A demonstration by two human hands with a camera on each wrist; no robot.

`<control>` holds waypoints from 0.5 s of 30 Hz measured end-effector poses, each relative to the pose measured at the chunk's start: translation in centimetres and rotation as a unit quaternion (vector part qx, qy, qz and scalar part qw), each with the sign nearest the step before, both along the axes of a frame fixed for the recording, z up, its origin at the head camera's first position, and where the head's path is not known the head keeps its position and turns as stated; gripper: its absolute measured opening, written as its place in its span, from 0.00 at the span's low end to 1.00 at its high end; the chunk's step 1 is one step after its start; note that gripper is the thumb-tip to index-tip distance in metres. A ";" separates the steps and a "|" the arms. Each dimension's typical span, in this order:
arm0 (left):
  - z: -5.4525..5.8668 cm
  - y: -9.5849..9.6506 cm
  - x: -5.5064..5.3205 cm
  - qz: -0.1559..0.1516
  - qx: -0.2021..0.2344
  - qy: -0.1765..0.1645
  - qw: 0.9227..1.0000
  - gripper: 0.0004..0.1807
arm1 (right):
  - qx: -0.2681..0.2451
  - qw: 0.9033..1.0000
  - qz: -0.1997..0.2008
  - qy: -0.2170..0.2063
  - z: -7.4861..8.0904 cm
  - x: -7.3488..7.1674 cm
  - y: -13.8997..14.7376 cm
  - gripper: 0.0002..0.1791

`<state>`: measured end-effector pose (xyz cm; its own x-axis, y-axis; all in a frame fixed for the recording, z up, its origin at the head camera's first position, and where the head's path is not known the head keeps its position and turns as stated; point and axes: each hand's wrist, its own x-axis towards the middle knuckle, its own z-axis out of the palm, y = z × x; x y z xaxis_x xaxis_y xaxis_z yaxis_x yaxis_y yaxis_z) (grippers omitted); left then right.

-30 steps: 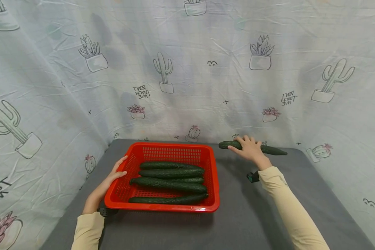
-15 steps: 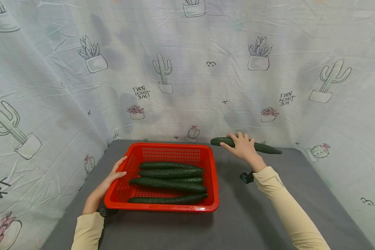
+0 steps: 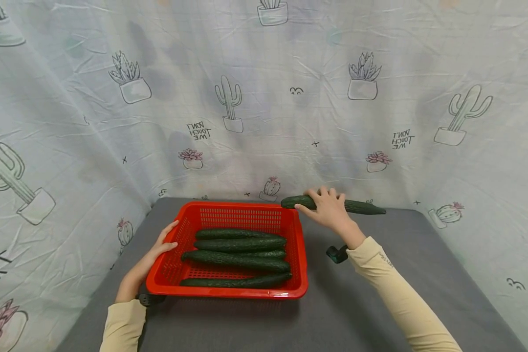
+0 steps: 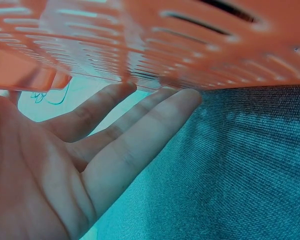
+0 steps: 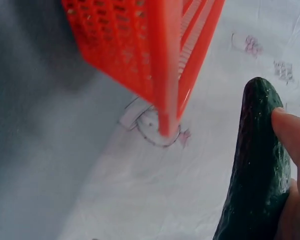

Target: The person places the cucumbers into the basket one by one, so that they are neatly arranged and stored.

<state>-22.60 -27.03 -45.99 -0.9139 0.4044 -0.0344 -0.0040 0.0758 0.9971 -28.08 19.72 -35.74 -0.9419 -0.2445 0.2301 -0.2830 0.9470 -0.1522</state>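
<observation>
In the head view my right hand [image 3: 327,210] grips a long dark-green cucumber [image 3: 363,208] from above, thumb on the near side. The cucumber lies level in the air; its left end overlaps the far right corner of a red plastic basket [image 3: 305,266]. The right wrist view shows the cucumber [image 5: 255,165] apart from the basket's rim [image 5: 165,65]. At the basket's left side, my left hand [image 3: 156,249] has its thumb over the rim. Its other fingers [image 4: 140,130] reach nearly straight to the slotted outer wall [image 4: 190,60]. Several cucumbers [image 3: 242,244] lie lengthwise in the basket.
The basket stands on a grey-covered table [image 3: 334,313]. A pale curtain [image 3: 264,156] printed with cacti hangs behind the table and along both sides. A dark wrist camera [image 3: 336,254] sits under the right wrist.
My right hand has carried the cucumber leftward, from right of the basket to its far right corner. My left hand and the basket have kept their places.
</observation>
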 end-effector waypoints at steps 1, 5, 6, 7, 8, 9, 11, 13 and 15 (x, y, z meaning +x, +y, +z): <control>0.0 0.0 0.0 0.000 -0.001 0.001 1.000 0.33 | 0.002 1.000 0.001 0.000 0.1 0.1 -0.3 0.34; 0.0 0.0 0.0 0.002 -0.001 0.004 1.000 0.33 | 0.014 1.000 0.004 -0.002 0.2 0.7 -1.3 0.34; 0.1 0.0 0.0 0.003 -0.001 0.005 1.000 0.33 | 0.017 1.000 0.006 -0.002 0.3 0.9 -1.5 0.34; 0.1 0.0 0.0 0.003 -0.001 0.006 1.000 0.33 | 0.016 1.000 0.008 -0.003 0.3 1.0 -1.8 0.35; 0.1 0.0 0.0 0.004 -0.003 0.007 1.000 0.33 | 0.018 1.000 0.009 -0.002 0.4 1.1 -2.0 0.34; 0.1 0.0 0.0 0.005 -0.005 0.009 1.000 0.33 | 0.019 1.000 0.012 0.000 0.4 1.3 -2.3 0.34; 0.1 0.0 0.0 0.005 -0.008 0.011 1.000 0.33 | 0.019 1.000 0.016 0.003 0.5 1.5 -2.7 0.34; 0.1 0.0 0.0 0.004 -0.009 0.011 1.000 0.33 | 0.021 1.000 0.020 0.004 0.6 1.8 -3.2 0.33; 0.0 0.0 0.0 0.001 -0.005 0.007 1.000 0.33 | 0.023 0.999 0.023 0.003 0.6 2.0 -3.7 0.33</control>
<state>-22.62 -27.00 -45.96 -0.9154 0.4018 -0.0253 0.0101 0.0858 0.9963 -26.07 16.06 -35.12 -0.9283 -0.2978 0.2228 -0.3270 0.9388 -0.1078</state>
